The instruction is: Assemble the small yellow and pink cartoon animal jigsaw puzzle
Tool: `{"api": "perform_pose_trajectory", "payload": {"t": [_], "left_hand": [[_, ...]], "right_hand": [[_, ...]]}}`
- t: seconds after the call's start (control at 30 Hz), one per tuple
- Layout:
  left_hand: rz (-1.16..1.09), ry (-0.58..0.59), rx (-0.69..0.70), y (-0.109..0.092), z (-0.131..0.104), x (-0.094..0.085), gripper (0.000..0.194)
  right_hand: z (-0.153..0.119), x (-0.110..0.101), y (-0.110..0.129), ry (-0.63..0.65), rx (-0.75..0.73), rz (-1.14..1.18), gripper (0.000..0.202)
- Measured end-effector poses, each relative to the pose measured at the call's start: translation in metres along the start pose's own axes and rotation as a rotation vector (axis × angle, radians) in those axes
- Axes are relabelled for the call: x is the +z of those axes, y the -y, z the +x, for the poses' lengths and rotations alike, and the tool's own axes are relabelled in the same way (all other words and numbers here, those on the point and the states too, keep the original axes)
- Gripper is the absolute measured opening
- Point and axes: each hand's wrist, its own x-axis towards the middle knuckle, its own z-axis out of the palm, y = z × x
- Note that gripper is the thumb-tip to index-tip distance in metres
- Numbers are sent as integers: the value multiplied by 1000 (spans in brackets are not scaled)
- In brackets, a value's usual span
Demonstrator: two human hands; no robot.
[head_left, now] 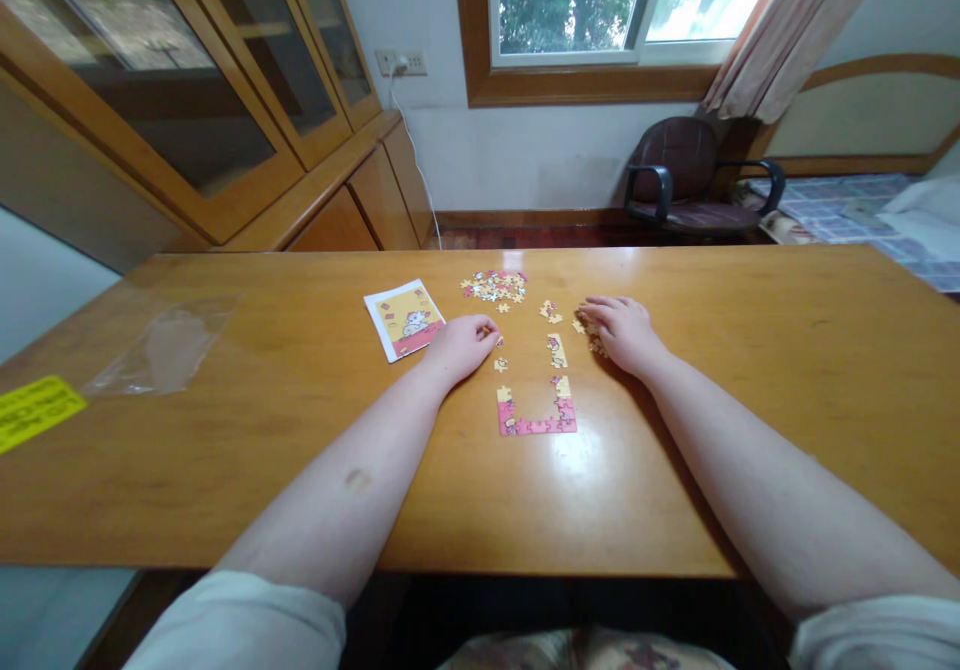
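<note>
My left hand (466, 342) is closed, thumb and fingertips pinched on a small puzzle piece (499, 342) at the left side of a partly joined jigsaw border (536, 427). Just below those fingertips lies a loose yellow piece (501, 364). The border has a pink bottom row and short sides, with a joined yellow strip (557, 351) above its right side. My right hand (619, 330) rests with fingers stretched out over a group of yellow pieces (598, 346), partly covering them. Left of that hand is a small cluster of pieces (551, 311).
A heap of loose pieces (495, 286) lies toward the far edge. The picture card (409, 320) is beside my left hand. A clear plastic bag (161, 350) and a yellow label (37, 412) lie at the left of the wooden table (300, 495). A chair (679, 175) stands beyond.
</note>
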Motion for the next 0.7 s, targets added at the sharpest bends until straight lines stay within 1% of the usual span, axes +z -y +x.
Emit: {"api": "perform_pose_trajectory", "payload": {"t": [0.07, 0.1, 0.27, 0.4, 0.5, 0.7], "left_hand": [[4, -1, 1, 0, 0, 0, 20], [5, 0, 1, -1, 0, -1, 20], [7, 2, -5, -2, 0, -1, 20], [6, 10, -1, -2, -1, -1, 21], [6, 9, -2, -2, -1, -2, 21], [6, 12, -11, -3, -2, -3, 21]], "right_hand": [[0, 0, -2, 18, -21, 7, 37], [0, 0, -2, 19, -7, 1, 36], [-1, -2, 1, -31, 143, -62, 33], [-1, -3, 0, -91, 216, -54, 33], [-1, -2, -2, -119, 223, -42, 35], [-2, -2, 0, -115, 226, -37, 31]]}}
